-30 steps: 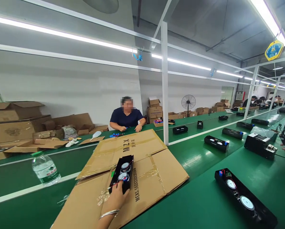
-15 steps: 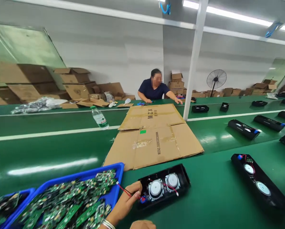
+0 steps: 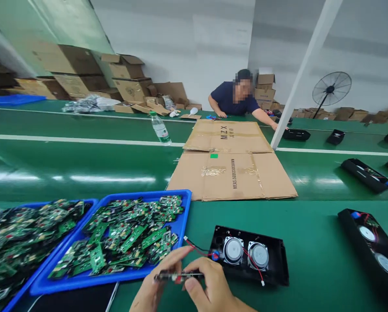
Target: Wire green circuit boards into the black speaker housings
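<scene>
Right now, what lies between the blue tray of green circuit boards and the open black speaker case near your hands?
In the head view, mostly bare green belt separates the blue tray from the black speaker case; only the case's red wire with white plug crosses it.

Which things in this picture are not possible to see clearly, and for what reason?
- Head view: small part pinched between left hand and right hand; fingers and blur hide it.
- Circuit boards in left blue tray: motion blur.
- Speaker housing at right: cut off by frame edge.
- Carton print: too small.
</scene>
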`<state>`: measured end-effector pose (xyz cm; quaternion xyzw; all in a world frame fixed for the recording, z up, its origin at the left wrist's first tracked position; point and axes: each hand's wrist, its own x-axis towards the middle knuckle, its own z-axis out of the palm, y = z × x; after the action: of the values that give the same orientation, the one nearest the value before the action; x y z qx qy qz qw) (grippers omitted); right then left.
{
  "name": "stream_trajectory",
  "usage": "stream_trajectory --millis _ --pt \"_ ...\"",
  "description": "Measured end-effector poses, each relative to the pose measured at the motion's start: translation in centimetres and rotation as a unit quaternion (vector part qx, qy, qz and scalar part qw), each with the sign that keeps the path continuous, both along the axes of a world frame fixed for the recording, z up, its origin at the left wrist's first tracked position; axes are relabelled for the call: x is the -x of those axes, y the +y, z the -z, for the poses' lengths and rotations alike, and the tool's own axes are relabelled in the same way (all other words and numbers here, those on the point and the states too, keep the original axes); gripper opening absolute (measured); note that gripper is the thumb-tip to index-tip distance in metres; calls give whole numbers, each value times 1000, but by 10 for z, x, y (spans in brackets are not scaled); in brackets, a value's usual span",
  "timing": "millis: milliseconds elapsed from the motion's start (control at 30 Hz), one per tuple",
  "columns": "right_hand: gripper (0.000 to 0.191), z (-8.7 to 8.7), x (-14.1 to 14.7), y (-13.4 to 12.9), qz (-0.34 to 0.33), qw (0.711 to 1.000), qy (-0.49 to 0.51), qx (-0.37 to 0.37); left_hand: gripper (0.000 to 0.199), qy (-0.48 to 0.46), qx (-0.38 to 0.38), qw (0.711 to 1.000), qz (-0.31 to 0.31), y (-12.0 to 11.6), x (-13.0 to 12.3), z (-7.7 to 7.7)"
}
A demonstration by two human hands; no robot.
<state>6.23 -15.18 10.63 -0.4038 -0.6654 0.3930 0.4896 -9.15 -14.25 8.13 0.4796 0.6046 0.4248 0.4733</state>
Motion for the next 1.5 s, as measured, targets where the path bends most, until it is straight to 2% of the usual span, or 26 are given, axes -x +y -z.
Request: stream_trajectory --millis 67,100,167,233,300,367,467,533,567,633,667,733,900,967,1133,1300,1400,1500 --pt "45 -3 2 5 -51 998 -24 10 74 -88 7 996 33 -12 5 9" --pt "44 -5 4 7 -65 997 -34 10 74 -133 6 991 25 -17 5 12" --pt "38 -12 7 11 -86 995 -57 9 77 -187 5 982 -35 -24 1 15" --pt "29 -16 9 11 -98 990 -101 2 61 -197 30 976 -93 -27 -6 12" --pt "21 -16 9 11 -92 984 -154 -11 55 -207 55 967 -141 -26 -11 5" --pt "16 -11 5 13 -37 981 -185 -42 53 -200 61 963 -169 -23 -13 -1" --pt "21 0 -6 24 109 969 -197 -98 48 -171 51 966 -186 -16 -11 -5" --pt "30 5 -12 34 143 962 -214 -92 45 -184 53 965 -176 -12 -11 -6" --pt "30 6 -15 39 123 966 -219 -67 44 -199 58 964 -165 -10 -12 -7" --pt "19 3 -17 45 41 977 -211 3 43 -226 66 962 -137 -6 -16 -11" --pt "13 1 -18 46 4 980 -195 35 42 -231 69 963 -122 -5 -18 -13" --pt "13 -3 -18 47 -37 985 -147 82 40 -223 71 967 -98 -2 -22 -18" --pt "21 -7 -24 45 -13 990 -4 137 41 -158 54 984 -65 1 -25 -25" --pt "21 -9 -26 44 -5 993 -8 122 42 -144 42 988 -45 1 -25 -28" --pt "18 -17 -24 40 -18 993 -109 42 36 -113 17 993 -10 0 -28 -36" --pt "22 -14 -19 35 33 984 -175 -9 32 -83 -9 996 33 -4 -32 -40" --pt "21 -12 -19 35 39 983 -177 1 32 -57 -22 997 50 -6 -32 -38" --pt "20 -10 -21 35 31 985 -167 22 30 -29 -32 998 39 -7 -29 -37"
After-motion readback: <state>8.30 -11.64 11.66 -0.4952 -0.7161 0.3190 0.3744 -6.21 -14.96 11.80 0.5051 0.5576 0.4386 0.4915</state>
